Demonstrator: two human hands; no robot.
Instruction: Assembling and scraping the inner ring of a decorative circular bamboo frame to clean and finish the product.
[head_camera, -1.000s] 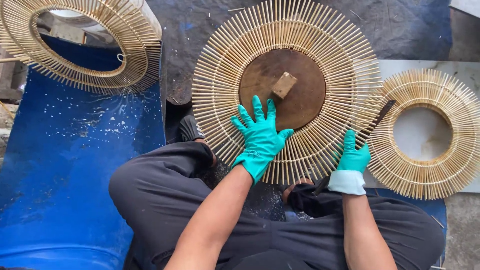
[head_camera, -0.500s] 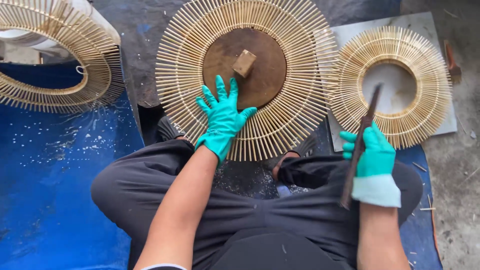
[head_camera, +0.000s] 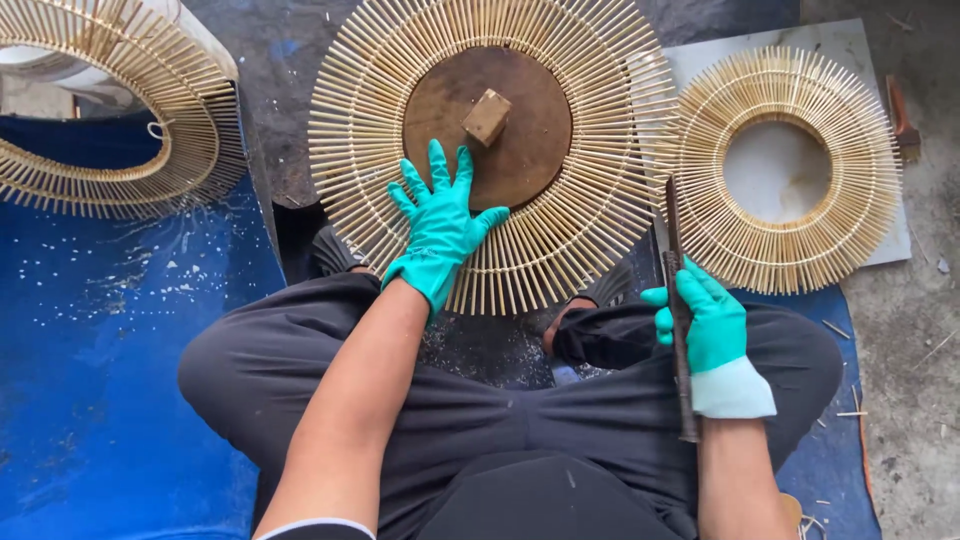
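Note:
A large round frame of radiating bamboo sticks (head_camera: 590, 200) lies in front of my knees, with a brown wooden disc (head_camera: 520, 140) in its middle and a small wooden block (head_camera: 487, 116) on the disc. My left hand (head_camera: 437, 228), in a teal glove, lies flat with fingers spread on the frame's near edge and the disc's rim. My right hand (head_camera: 705, 320), also gloved, grips a long dark metal blade (head_camera: 678, 300) held upright over my right thigh, just right of the frame.
A smaller bamboo stick ring (head_camera: 785, 250) lies on a white board (head_camera: 850, 45) at the right. Another stick ring (head_camera: 120, 170) rests at the upper left over a white container. A blue tarp (head_camera: 100, 350) covers the left; grey concrete floor lies at the right.
My right hand has lifted the dark blade away from the smaller ring and brought it upright over my thigh. My left hand stays pressed on the large frame.

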